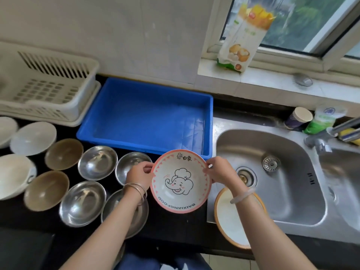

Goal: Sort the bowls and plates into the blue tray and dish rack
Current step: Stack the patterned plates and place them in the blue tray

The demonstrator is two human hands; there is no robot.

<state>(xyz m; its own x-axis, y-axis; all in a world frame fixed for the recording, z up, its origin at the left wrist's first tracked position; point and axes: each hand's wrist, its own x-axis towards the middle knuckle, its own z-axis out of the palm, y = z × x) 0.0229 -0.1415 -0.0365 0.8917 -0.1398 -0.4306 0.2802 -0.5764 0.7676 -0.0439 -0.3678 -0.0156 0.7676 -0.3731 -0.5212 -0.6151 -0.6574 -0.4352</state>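
I hold a pink-rimmed bowl with an elephant drawing [180, 181] above the black counter, just in front of the blue tray [109, 106]. My left hand [138, 173] pinches its left rim and my right hand [219, 170] pinches its right rim. The blue tray holds nothing. The cream dish rack [81, 75] stands at the back left, also bare. Several steel bowls [97, 162], two brown bowls [64, 153] and white bowls [33, 138] sit on the counter to the left. An orange-rimmed white plate [233, 223] lies under my right forearm.
A steel sink [272, 182] with a faucet [331, 133] fills the right side. A paper cup [299, 117] and a green bottle [321, 121] stand behind it. A food packet [243, 36] leans on the window sill.
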